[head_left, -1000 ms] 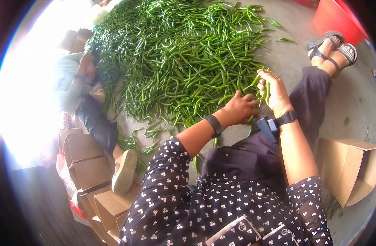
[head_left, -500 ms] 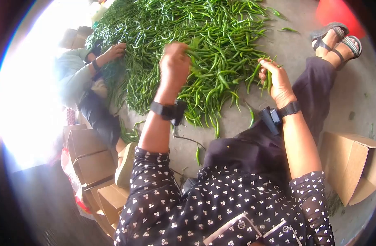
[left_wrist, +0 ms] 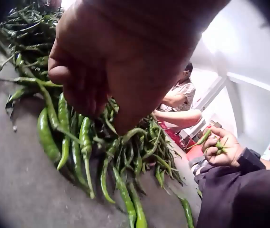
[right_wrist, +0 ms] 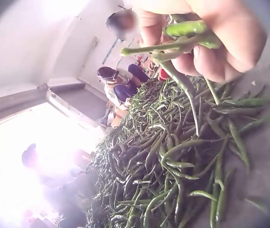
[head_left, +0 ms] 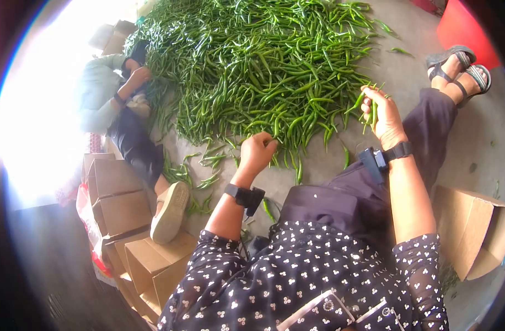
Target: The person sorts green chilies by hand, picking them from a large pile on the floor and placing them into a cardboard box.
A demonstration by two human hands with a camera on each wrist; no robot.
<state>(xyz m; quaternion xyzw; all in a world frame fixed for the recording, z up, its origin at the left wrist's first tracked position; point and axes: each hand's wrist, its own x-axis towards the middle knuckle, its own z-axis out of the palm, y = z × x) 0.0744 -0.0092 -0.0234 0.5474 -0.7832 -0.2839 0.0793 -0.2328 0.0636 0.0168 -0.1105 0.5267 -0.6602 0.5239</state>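
Observation:
Several green chilies [right_wrist: 187,29] stick out of my right hand [head_left: 383,115], their stems pointing away from its curled fingers. That hand is raised beside the right edge of a broad heap of green chilies [head_left: 252,71] on the floor. At the heap's near edge is my left hand [head_left: 257,153], its fingers curled down among the chilies. In the left wrist view the left hand [left_wrist: 121,61] is dark and hides what lies under its fingertips; I cannot tell if it grips a chili. Loose chilies [left_wrist: 85,147] lie just below it.
Another person [head_left: 106,102] sits at the heap's left side, a foot by stacked cardboard boxes [head_left: 123,212]. An open cardboard box [head_left: 473,231] stands at the right, and a red tub [head_left: 467,33] at the far right. More people [right_wrist: 118,85] sit beyond the heap.
My left hand left the right hand's side, swung left over the heap, then came back to its near edge. The right hand kept hold of its chilies. The other person's arm reached out and drew back.

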